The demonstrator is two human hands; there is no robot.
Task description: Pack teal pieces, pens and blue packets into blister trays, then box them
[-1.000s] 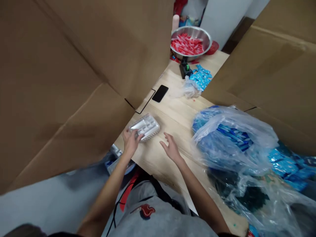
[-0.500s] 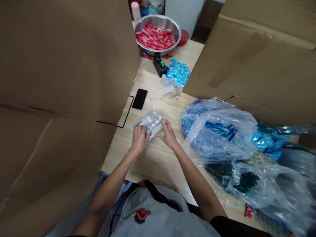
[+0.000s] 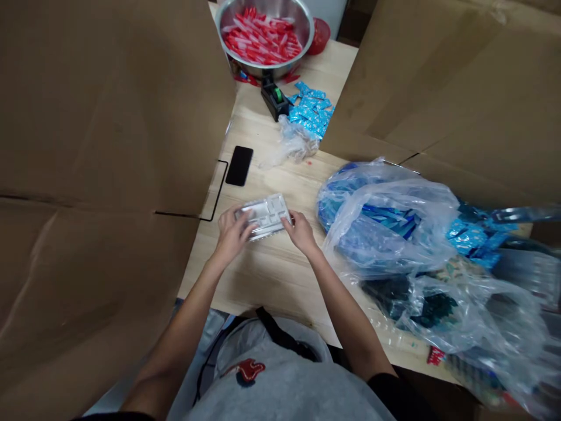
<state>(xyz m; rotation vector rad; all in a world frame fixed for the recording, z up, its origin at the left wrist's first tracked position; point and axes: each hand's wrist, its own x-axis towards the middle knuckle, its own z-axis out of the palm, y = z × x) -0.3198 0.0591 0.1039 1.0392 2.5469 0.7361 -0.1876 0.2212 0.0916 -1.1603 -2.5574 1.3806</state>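
A clear plastic tray [image 3: 266, 215] with small compartments lies on the wooden table [image 3: 280, 275] in front of me. My left hand [image 3: 231, 235] grips its left end, fingers curled over the edge. At the tray's right end my right hand [image 3: 300, 231] pinches the corner. To the right sits a big clear plastic bag [image 3: 385, 228] full of blue sachets.
Large cardboard box flaps [image 3: 109, 146] rise on the left, and more cardboard [image 3: 447, 88] on the right. A black phone [image 3: 239, 166] lies beyond the tray. Farther back are a steel bowl of red sachets [image 3: 261, 36], a tape dispenser [image 3: 274, 99] and loose blue sachets [image 3: 309, 109].
My right hand came in from the bare table and took the tray's right end. The tray has turned flatter and squarer to me. My view has tilted forward.
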